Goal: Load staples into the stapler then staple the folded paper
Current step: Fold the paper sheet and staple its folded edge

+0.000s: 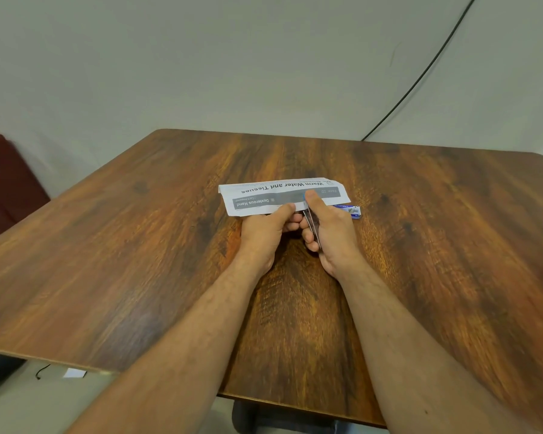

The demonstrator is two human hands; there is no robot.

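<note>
A folded white paper (264, 195) with printed text and a grey band lies at the middle of the wooden table (138, 245). My left hand (264, 236) pinches its near edge with the thumb on top. My right hand (329, 233) grips a slim stapler (311, 225), of which only a thin metal and blue strip shows between the fingers. Its front end sits over the paper's near edge under my right thumb. A small blue and white staple box (351, 210) lies on the table just right of the paper.
A black cable (420, 76) runs down the grey wall to the table's far edge. A dark red seat (3, 183) stands to the left of the table. A white scrap (74, 373) lies on the floor below the table's left edge.
</note>
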